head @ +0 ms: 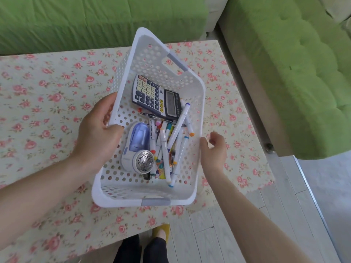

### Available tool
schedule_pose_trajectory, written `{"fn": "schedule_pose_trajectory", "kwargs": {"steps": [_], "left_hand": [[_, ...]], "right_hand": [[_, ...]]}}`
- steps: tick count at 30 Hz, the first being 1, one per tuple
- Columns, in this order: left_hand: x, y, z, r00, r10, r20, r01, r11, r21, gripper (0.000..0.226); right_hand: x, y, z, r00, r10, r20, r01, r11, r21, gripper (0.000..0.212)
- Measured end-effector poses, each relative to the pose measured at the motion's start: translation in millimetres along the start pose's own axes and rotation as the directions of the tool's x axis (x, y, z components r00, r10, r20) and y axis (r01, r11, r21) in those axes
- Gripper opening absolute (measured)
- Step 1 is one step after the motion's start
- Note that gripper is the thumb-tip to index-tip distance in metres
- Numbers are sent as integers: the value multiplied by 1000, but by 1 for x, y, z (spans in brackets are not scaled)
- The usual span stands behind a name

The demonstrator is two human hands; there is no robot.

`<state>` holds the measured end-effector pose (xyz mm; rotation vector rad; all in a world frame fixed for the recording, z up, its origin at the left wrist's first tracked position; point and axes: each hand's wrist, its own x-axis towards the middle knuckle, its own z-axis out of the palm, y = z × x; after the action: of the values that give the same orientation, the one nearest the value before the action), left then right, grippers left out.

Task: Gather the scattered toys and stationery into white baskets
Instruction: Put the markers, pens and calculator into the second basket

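Observation:
A white perforated basket [197,114] with grey handles is held above the floral table, tilted with its far end up. Inside lie a calculator [156,96], a white and blue lint shaver [137,149] and several white marker pens [171,147] piled toward the near end. My left hand [96,135] grips the basket's left rim, thumb over the edge. My right hand [213,150] is next to the right wall with fingers spread; whether it touches the wall I cannot tell.
The table carries a floral cloth [47,103]. A green sofa [296,73] runs along the right and another green seat [85,19] along the back. Pale floorboards [237,224] lie beyond the table's near right corner; my feet show at the bottom.

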<state>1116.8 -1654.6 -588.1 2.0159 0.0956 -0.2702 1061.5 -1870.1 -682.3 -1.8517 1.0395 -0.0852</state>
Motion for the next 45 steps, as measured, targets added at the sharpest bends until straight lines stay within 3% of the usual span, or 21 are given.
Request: {"fn": "schedule_pose_trajectory", "kwargs": {"steps": [2, 4, 7, 12, 22, 25, 32, 45], "left_hand": [[1, 0, -1, 1000, -11, -11, 11, 1000, -11, 64], [2, -1, -2, 999, -32, -22, 31, 999, -21, 64], [4, -1, -4, 998, -47, -32, 47, 999, -17, 64], [5, -5, -7, 998, -58, -36, 58, 998, -8, 66], [2, -14, -12, 992, -112, -63, 111, 994, -21, 64], [-3, -17, -11, 989, -138, -61, 136, 990, -39, 63], [-29, -9, -17, 967, -248, -57, 247, 969, -10, 56], [-71, 123, -86, 971, -197, -136, 179, 975, -132, 47]], "right_hand": [[5, 5, -1, 965, 204, 163, -219, 972, 79, 45], [3, 9, 2, 888, 301, 347, -339, 939, 53, 37], [-3, 10, 9, 884, 248, 395, -293, 955, 56, 12], [-5, 6, 13, 884, 247, 397, -322, 937, 134, 9], [-7, -12, 1, 912, 169, 375, -208, 976, 65, 20], [-5, -21, -13, 920, 120, 373, -119, 993, -26, 11], [-9, -72, -57, 902, -25, 430, 142, 960, -243, 16], [-68, -216, -136, 890, -139, 435, 253, 943, -218, 16]]}}
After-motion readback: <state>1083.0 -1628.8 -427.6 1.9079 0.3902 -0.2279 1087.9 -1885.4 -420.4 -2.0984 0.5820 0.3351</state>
